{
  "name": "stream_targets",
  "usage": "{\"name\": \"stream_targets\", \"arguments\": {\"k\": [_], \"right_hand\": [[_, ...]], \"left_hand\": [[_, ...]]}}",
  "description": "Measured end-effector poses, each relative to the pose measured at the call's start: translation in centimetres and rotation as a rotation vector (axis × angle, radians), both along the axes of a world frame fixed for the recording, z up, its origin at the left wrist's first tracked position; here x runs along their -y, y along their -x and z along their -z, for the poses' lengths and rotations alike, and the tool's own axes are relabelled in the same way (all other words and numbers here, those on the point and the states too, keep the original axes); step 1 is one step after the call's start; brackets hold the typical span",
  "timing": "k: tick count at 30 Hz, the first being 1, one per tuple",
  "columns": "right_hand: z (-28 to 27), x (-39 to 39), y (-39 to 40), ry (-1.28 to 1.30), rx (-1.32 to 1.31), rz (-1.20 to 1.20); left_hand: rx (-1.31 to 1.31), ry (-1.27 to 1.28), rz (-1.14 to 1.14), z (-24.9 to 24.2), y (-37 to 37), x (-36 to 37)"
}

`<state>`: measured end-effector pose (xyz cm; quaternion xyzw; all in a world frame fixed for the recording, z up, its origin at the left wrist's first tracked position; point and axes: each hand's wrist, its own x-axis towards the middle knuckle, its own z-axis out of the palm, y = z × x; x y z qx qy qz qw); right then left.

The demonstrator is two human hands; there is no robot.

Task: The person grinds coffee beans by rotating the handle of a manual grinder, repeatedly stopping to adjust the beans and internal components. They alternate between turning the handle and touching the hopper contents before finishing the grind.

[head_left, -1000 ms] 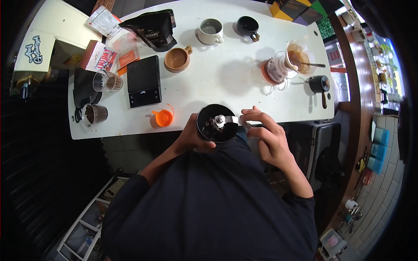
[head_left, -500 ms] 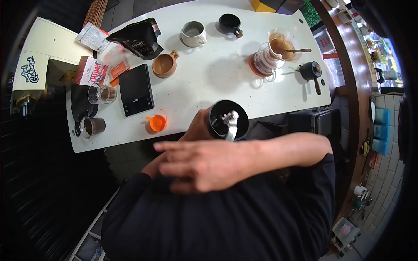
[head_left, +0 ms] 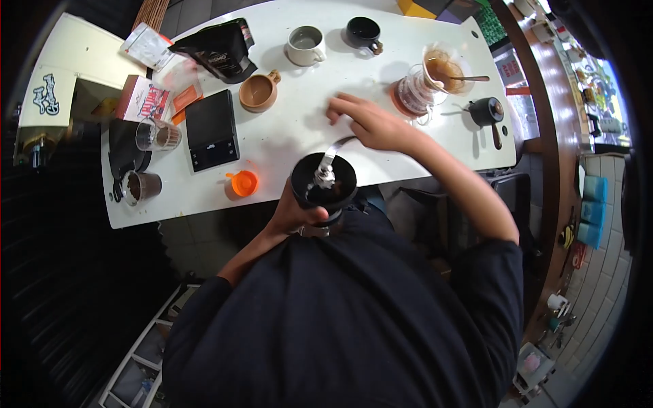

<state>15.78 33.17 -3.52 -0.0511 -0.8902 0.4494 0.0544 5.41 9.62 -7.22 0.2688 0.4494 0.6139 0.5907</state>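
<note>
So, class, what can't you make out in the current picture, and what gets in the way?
- Head view: the far end of the crank, hidden by the right hand.
- Head view: most fingers of the left hand, hidden behind the grinder.
- Head view: fine print on the black pouch, too small to read.
- Head view: the rest of the yellow box, cut off by the top edge.

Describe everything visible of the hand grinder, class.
The hand grinder has a black, round, open hopper with brown bits inside and a clear lower part. A shiny, metallic crank runs from its centre over the rim, its far end hidden by the right hand's grip. The left hand's grip wraps its side, holding it roughly upright near the dark shirt.
</note>
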Motion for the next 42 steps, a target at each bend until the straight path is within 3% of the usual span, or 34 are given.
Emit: {"name": "stream_targets", "arguments": {"k": [4, 6, 10, 12, 13, 14, 15, 18, 22, 24, 25, 26, 28, 31, 34, 36, 37, 38, 40, 42], "right_hand": [[-2.7, 4.8, -5.7, 0.025, -0.116, 0.294], [-3.5, 7.4, -8.0, 0.018, -0.220, 0.238], [-7.2, 12.0, -6.6, 0.064, -0.559, -0.149], [-8.1, 12.1, -4.7, -0.003, -0.501, -0.259], [-8.6, 12.8, -3.3, -0.030, -0.567, -0.348], [-8.9, 13.6, -1.5, -0.065, -0.630, -0.441], [-9.1, 14.6, 0.7, -0.065, -0.703, -0.457], [-9.5, 11.6, 4.9, -0.073, -0.345, -0.578], [-7.1, 11.3, 6.9, -0.110, -0.307, -0.591], [-4.2, 10.0, 8.2, -0.067, -0.484, -0.337], [-3.7, 7.4, 8.5, -0.024, -0.374, -0.290], [-3.3, 4.6, 7.9, 0.020, -0.263, -0.247], [-1.3, 1.5, 4.9, 0.011, -0.004, -0.117], [0.3, 2.3, -0.1, 0.034, -0.123, 0.059], [-1.5, 4.1, -1.5, 0.067, -0.199, 0.255], [-1.4, 3.3, -1.3, 0.101, -0.245, 0.271], [-0.6, 2.7, -0.6, 0.080, -0.294, 0.280], [-0.4, 2.2, 0.0, 0.079, -0.294, 0.294], [-0.9, 1.3, 1.2, 0.183, -0.257, 0.183], [-1.6, 1.1, 2.0, 0.085, -0.245, 0.157]], "left_hand": [[-0.004, 0.002, -0.058, 1.2, 0.2, 0.6], [-0.060, 0.005, -0.035, 1.3, 0.3, 0.7], [-0.378, 0.027, 0.030, 0.3, 0.3, -1.3], [-0.469, 0.014, 0.059, -0.1, 0.0, -2.2], [-0.708, 0.061, 0.169, 0.2, -0.8, -3.0], [-0.357, 0.013, 0.039, -1.7, -2.0, -2.4], [-0.361, 0.005, 0.054, -1.8, -2.2, -2.2], [-0.540, -0.090, 0.171, -1.0, -2.1, -1.3], [-0.766, -0.209, 0.264, 1.0, -0.9, -0.6], [-0.875, -0.237, 0.316, 1.5, -0.7, 0.5], [-0.394, 0.031, 0.376, -1.0, -0.5, 0.2], [-0.507, -0.226, 0.098, -1.4, -0.9, -0.1], [-0.024, 0.083, 0.131, -2.2, -0.3, 0.8], [-0.221, -0.064, 0.042, 0.7, 0.7, 1.7], [-0.517, -0.214, 0.104, -1.1, 1.3, 1.2], [-0.374, -0.103, 0.141, -0.3, 1.8, 0.9], [-0.313, -0.100, -0.096, 1.3, 0.8, 1.1], [-0.285, -0.012, 0.132, 2.6, 2.6, 1.7], [-0.230, 0.013, 0.185, 0.3, 3.2, 0.6], [-0.223, -0.003, 0.149, 0.6, 3.4, 1.0]]}}
